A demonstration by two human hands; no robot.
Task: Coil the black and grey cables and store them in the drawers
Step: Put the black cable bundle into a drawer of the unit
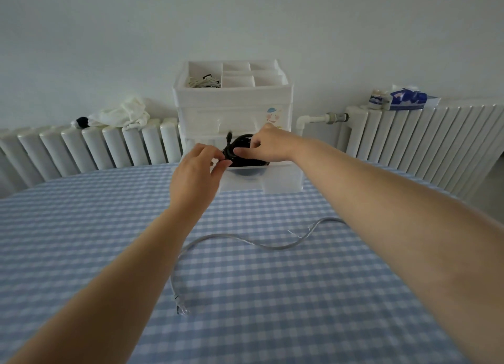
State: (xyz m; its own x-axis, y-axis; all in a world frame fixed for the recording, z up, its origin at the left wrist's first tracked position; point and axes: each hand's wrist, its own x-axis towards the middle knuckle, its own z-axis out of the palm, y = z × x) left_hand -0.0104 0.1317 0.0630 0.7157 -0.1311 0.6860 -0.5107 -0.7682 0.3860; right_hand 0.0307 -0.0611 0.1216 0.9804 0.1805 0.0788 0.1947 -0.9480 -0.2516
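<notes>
Black coil right over the open drawer!
Your left hand (pixel 195 170) and right hand (pixel 268 145) both pinch the black cable (pixel 242 152) above the drawer (pixel 272 177); grey cable (pixel 245 241) lies loose.

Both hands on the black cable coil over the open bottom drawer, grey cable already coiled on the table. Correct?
Not quite. In the head view the grey cable lies loose and uncoiled on the checked tablecloth. The rest holds: left hand and right hand both hold the black cable coil over the open bottom drawer.
</notes>
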